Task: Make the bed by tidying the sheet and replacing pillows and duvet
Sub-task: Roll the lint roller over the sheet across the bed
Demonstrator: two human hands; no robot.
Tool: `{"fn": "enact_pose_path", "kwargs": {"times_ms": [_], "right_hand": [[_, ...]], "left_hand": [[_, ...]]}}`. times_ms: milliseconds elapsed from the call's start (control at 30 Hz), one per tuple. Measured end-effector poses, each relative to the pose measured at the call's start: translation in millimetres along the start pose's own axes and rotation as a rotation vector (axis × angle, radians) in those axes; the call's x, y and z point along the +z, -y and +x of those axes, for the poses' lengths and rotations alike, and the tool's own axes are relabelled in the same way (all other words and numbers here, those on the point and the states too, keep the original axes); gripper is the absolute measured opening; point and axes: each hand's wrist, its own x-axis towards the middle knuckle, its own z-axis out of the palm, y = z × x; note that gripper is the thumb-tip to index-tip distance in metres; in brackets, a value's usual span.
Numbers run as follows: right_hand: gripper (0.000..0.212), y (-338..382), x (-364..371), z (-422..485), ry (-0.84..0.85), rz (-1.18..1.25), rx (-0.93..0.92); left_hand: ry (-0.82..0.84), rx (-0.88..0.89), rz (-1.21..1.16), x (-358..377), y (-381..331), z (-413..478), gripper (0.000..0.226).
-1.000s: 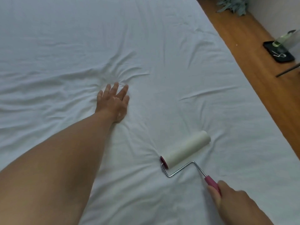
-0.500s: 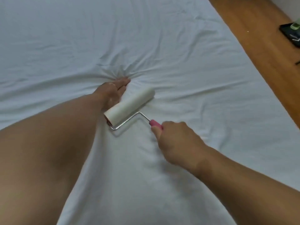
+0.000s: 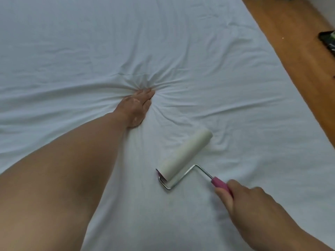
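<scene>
My left hand [image 3: 137,107] presses flat on the sheet [image 3: 181,51], right hand [image 3: 243,198] grips the lint roller [image 3: 184,156]. Leaning harder probably bunches it.

Bare sheet [image 3: 72,42] far and left gives free passage; left hand [image 3: 137,107] pressed mid-bed and lint roller [image 3: 183,156] beside it block the center.

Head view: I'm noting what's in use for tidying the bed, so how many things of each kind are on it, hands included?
Sheets: 1, the white sheet
Lint rollers: 1, the lint roller with a pink handle
Hands: 2, the left hand pressing flat on the sheet, the right hand gripping the roller's handle
Total: 4
</scene>
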Motion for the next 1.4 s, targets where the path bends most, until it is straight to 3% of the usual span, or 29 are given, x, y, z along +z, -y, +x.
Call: {"fn": "enact_pose_path", "kwargs": {"times_ms": [133, 233, 300, 400, 467, 533, 633, 700, 767, 933, 1033, 1133, 1233, 1333, 1400], "right_hand": [[0.042, 56.4, -7.0, 50.7, -0.126, 0.188, -0.21], [0.044, 21.6, 11.9, 34.7, -0.06, 0.122, -0.164], [0.061, -20.4, 23.0, -5.8, -0.027, -0.001, -0.118], [0.09, -69.1, 8.4, -47.7, 0.045, 0.025, 0.008], [0.072, -79.5, -27.2, -45.3, 0.071, 0.206, 0.088], [0.057, -83.9, -60.6, -16.3, -0.054, 0.399, 0.076], [0.063, -81.5, -112.2, 69.1, -0.294, 0.481, 0.09], [0.062, -70.4, -142.1, 124.5, -0.318, 0.591, 0.166], [0.051, -57.2, -168.8, 167.9, -0.307, 0.625, 0.209], [0.03, -27.8, -214.2, 238.9, -0.354, 0.591, 0.045], [0.035, -32.9, -194.1, 250.8, -0.27, 0.457, 0.045], [0.047, -52.7, -137.9, 220.4, -0.301, 0.348, 0.078], [0.044, -91.9, -84.4, 159.2, -0.149, 0.245, 0.088], [0.058, -113.2, -55.6, 104.7, -0.077, 0.308, 0.252], [0.054, -111.3, -61.9, 106.8, -0.096, 0.305, 0.291]], "left_hand": [[-0.006, -0.004, 0.05, -0.7, -4.1, -2.8, 0.05], [0.017, -0.01, 0.031, -2.4, -6.7, -5.5, 0.05], [-0.018, -0.041, 0.029, -2.2, -12.9, -9.2, 0.05], [-0.107, -0.097, 0.206, 5.7, -34.1, -5.0, 0.06], [-0.164, -0.146, 0.266, 10.2, -55.3, 3.3, 0.067], [-0.128, -0.143, 0.228, 18.9, -84.8, 19.6, 0.064], [-0.079, -0.096, 0.173, 37.1, -142.8, 42.8, 0.06], [-0.082, -0.126, 0.198, 48.0, -160.3, 51.5, 0.058], [-0.09, -0.159, 0.221, 58.0, -157.9, 58.5, 0.057], [-0.091, -0.177, 0.217, 73.9, -148.5, 74.3, 0.056], [-0.113, -0.17, 0.227, 78.3, -145.2, 84.0, 0.056], [-0.124, -0.165, 0.23, 78.0, -142.7, 90.3, 0.056], [-0.129, -0.159, 0.246, 77.1, -145.4, 88.2, 0.056], [-0.127, -0.154, 0.26, 76.5, -146.3, 86.3, 0.057], [-0.141, -0.157, 0.262, 76.9, -145.3, 85.6, 0.057]]}}
